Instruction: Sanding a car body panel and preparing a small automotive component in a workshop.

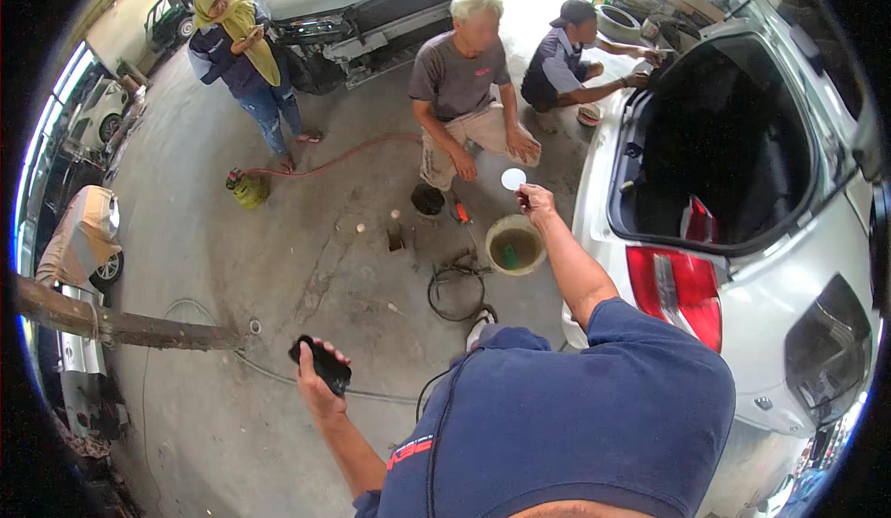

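My right hand [535, 200] is stretched forward and pinches a small white round disc [513, 179] between its fingertips, held above a round bucket of murky water [516, 245]. My left hand [318, 376] is low on the left and grips a black block-shaped tool [321, 363]. A thin cable runs across the concrete floor just below that hand. My dark blue shirt fills the lower middle of the view.
A white car's open rear [733, 267] stands close on the right. A person in a grey shirt [461, 82] squats beyond the bucket, another [566, 58] crouches at the car, a third [243, 54] stands far left. A small gas cylinder [249, 188], red hose and coiled wire [457, 286] lie on the floor.
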The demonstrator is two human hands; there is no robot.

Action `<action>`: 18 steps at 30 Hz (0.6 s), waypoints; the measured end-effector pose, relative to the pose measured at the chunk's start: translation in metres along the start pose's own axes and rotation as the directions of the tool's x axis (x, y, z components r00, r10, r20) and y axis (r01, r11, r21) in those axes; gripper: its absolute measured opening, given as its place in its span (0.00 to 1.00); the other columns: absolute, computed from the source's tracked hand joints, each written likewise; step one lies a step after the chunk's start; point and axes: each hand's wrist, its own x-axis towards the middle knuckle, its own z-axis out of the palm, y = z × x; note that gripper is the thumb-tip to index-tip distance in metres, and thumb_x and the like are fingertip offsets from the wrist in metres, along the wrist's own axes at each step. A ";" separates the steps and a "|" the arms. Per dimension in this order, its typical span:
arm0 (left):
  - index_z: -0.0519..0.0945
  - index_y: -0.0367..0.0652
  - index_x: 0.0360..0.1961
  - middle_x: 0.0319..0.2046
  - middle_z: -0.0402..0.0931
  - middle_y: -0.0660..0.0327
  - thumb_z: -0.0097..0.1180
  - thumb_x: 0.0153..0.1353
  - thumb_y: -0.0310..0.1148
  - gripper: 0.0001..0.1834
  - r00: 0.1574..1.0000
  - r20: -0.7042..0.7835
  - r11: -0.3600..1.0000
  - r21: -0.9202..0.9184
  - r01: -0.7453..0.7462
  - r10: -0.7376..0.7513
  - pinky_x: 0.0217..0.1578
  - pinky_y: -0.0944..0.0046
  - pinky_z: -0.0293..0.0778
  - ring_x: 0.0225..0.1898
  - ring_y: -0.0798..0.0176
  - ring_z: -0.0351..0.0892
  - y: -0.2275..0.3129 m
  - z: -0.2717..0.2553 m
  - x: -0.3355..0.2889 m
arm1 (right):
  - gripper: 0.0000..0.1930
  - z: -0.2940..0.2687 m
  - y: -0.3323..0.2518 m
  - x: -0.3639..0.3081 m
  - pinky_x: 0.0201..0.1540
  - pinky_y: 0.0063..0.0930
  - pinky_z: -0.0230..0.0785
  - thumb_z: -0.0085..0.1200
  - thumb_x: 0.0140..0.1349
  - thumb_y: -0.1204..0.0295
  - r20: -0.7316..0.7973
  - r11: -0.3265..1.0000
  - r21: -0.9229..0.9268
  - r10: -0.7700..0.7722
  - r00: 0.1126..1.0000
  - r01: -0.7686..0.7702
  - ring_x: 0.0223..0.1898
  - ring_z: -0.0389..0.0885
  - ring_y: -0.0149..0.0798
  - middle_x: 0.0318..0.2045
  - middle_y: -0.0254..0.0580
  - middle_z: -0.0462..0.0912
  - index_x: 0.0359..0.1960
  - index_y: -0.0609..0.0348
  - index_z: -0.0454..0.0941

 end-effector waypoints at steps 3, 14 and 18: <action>0.73 0.45 0.35 0.28 0.73 0.63 0.51 0.65 0.46 0.15 0.977 -0.212 0.997 -0.081 -0.005 -0.012 0.29 0.62 0.72 0.26 0.63 0.73 -0.016 -0.006 0.026 | 0.03 0.035 0.001 0.048 0.17 0.23 0.61 0.59 0.58 0.72 -0.152 0.998 -0.039 0.044 0.987 -0.051 0.17 0.73 0.28 0.23 0.36 0.81 0.31 0.56 0.80; 0.74 0.46 0.34 0.26 0.73 0.63 0.53 0.63 0.50 0.17 0.942 -0.186 0.950 -0.193 0.245 -0.280 0.29 0.61 0.72 0.25 0.63 0.73 0.001 0.000 0.209 | 0.03 0.146 0.020 0.183 0.16 0.24 0.60 0.56 0.57 0.74 -0.380 0.993 -0.064 0.067 0.923 -0.098 0.15 0.72 0.27 0.19 0.34 0.80 0.26 0.56 0.80; 0.74 0.46 0.35 0.27 0.73 0.63 0.54 0.63 0.50 0.17 0.895 -0.214 0.920 -0.059 0.388 -0.391 0.27 0.60 0.72 0.25 0.62 0.73 0.067 -0.025 0.332 | 0.08 0.185 0.028 0.194 0.14 0.26 0.59 0.54 0.57 0.73 -0.431 0.996 -0.020 0.071 0.900 -0.088 0.14 0.73 0.30 0.17 0.37 0.79 0.20 0.57 0.77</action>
